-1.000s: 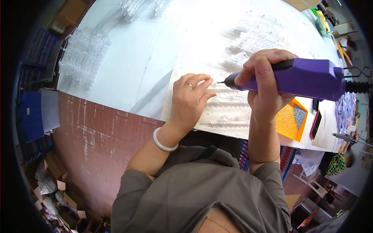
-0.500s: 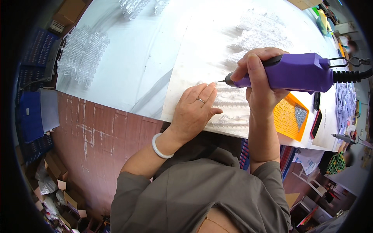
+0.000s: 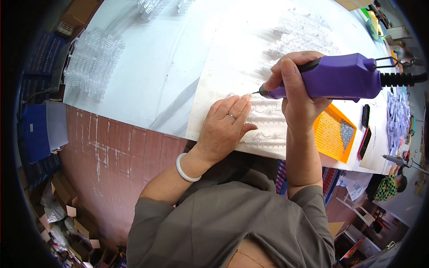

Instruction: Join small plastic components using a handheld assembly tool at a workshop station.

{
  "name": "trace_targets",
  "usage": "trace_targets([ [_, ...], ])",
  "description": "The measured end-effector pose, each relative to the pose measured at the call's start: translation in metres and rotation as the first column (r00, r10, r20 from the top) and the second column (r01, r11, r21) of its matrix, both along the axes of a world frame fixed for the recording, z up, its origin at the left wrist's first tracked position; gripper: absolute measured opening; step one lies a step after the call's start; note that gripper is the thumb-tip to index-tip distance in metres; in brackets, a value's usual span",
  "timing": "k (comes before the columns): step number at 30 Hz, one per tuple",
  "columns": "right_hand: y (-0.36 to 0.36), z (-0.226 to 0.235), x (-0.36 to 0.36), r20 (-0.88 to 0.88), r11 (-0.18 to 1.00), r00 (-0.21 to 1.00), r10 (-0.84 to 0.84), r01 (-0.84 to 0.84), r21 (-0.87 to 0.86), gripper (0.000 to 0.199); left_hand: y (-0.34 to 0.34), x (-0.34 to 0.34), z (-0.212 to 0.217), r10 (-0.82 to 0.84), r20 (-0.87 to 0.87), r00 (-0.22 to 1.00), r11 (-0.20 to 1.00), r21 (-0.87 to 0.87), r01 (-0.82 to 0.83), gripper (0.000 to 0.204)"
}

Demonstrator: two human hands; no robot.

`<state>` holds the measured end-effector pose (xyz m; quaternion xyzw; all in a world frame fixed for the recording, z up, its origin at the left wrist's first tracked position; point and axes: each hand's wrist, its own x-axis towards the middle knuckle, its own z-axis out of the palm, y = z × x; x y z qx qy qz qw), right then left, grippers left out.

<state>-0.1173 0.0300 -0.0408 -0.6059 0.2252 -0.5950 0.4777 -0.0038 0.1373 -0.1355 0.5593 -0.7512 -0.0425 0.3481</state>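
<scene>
My right hand (image 3: pixel 298 85) is wrapped around a purple electric screwdriver (image 3: pixel 346 77), held nearly level with its thin bit pointing left. The bit's tip is just beside the fingertips of my left hand (image 3: pixel 225 123). That hand lies flat, palm down, fingers stretched out, on the end of a row of clear toothed plastic strips (image 3: pixel 266 117) on a pale board. Whatever is under my left fingers is hidden, and I cannot tell whether the bit touches a screw.
A yellow tray (image 3: pixel 328 129) with small metal pieces stands right of my right forearm. Clear plastic parts (image 3: pixel 91 64) are heaped at the table's left; another heap (image 3: pixel 304 35) lies beyond the screwdriver. A black cable (image 3: pixel 402 79) runs from the screwdriver's back. Another person (image 3: pixel 389 185) is at far right.
The screwdriver's rear end has shifted slightly upward in the picture, while its tip stays beside my left fingertips. My left hand has barely moved.
</scene>
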Motion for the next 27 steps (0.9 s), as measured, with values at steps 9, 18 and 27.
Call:
trace_targets([
  [9, 0.004, -0.001, 0.006, -0.064, 1.000, 0.998, 0.005, -0.007, -0.027, 0.010, 0.000, 0.000, 0.001, 0.002, 0.005, 1.000, 1.000, 0.000, -0.002, 0.046],
  [18, 0.002, 0.031, -0.033, 0.094, 0.987, 0.996, -0.003, 0.018, -0.159, 0.007, 0.000, -0.009, 0.003, -0.023, 0.023, 0.999, 0.999, -0.029, 0.023, 0.041],
  [27, 0.036, 0.026, -0.180, 0.036, 0.828, 0.829, -0.559, 0.560, -0.028, 0.008, 0.004, -0.012, 0.006, 0.047, 0.223, 0.974, 0.999, -0.018, -0.044, 0.044],
])
